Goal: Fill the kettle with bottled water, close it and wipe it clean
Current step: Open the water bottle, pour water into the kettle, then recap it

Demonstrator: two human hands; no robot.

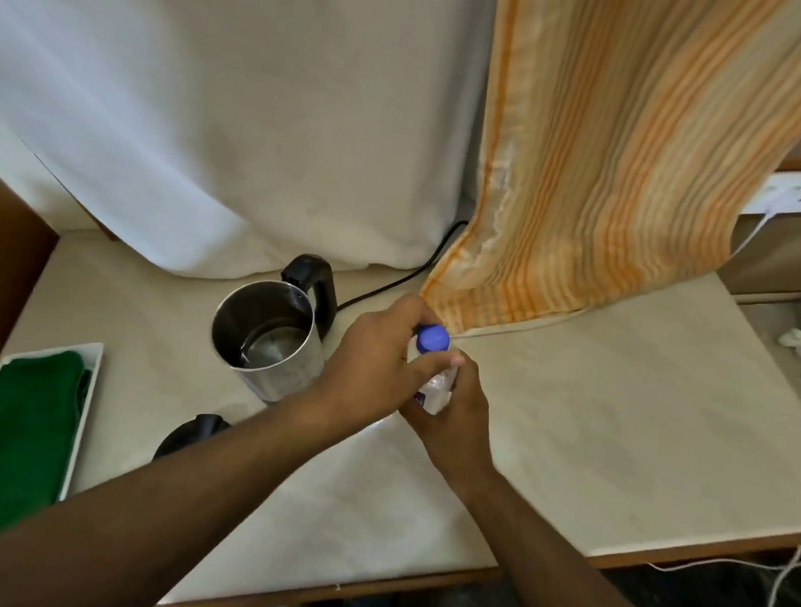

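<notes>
A steel kettle with a black handle stands open on the table, its lid off. Its black lid lies on the table in front of it, partly hidden by my left forearm. A clear water bottle with a blue cap stands upright to the right of the kettle. My right hand wraps around the bottle's body. My left hand has its fingers around the blue cap. A green cloth lies folded in a white tray at the left.
A cream table top carries everything. A white drape hangs behind the kettle, and an orange striped curtain reaches the table just behind the bottle. The kettle's black cord runs back along the table. White cables hang off the right front edge.
</notes>
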